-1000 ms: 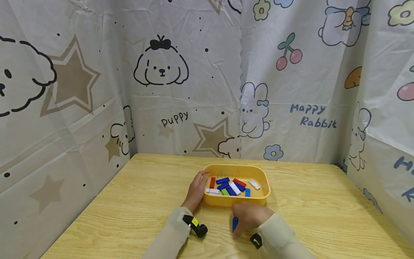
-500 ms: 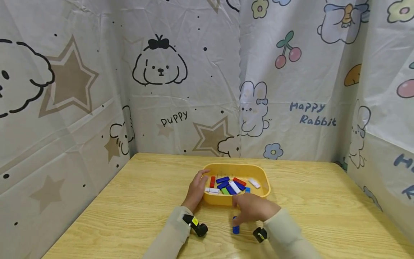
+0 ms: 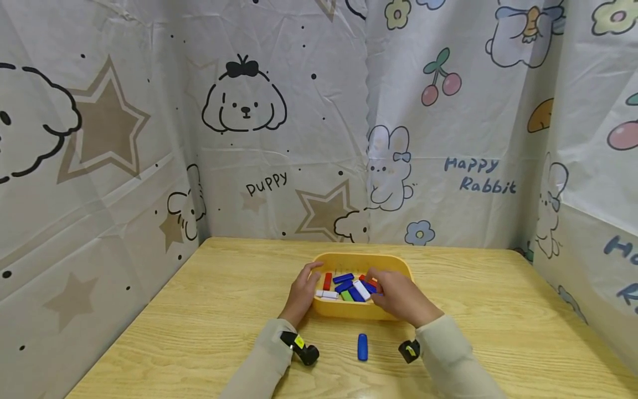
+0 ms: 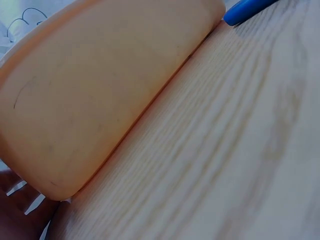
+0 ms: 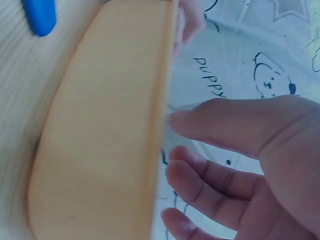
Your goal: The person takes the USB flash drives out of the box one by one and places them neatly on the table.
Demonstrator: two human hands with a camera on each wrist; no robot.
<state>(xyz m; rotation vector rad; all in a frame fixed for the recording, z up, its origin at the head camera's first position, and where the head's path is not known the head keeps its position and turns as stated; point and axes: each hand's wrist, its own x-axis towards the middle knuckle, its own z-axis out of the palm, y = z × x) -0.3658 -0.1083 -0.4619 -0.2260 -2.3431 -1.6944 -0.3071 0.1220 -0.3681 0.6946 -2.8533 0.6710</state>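
A yellow plastic bin [image 3: 349, 309] stands on the table, holding several small oblong pieces in red, blue, white and green. My left hand [image 3: 301, 291] grips the bin's left side, with fingertips at its rim. In the left wrist view, fingers [image 4: 22, 202] lie by the bin's corner. Over the bin's right part is my right hand [image 3: 401, 296], its thumb apart from the loosely bent fingers. Nothing shows between them in the right wrist view. Just in front of the bin, a blue oblong piece [image 3: 363, 347] with a rounded end lies on the table.
The wooden tabletop [image 3: 224, 310] extends around the bin. White printed cloth [image 3: 289, 149] hangs behind the table and along both sides. A small black camera [image 3: 309, 354] is strapped to the left wrist, another black camera [image 3: 410, 350] to the right.
My right hand has let go of the blue oblong piece, leaving it on the table, and has moved up and forward over the bin. The left hand has stayed at the bin's left side.
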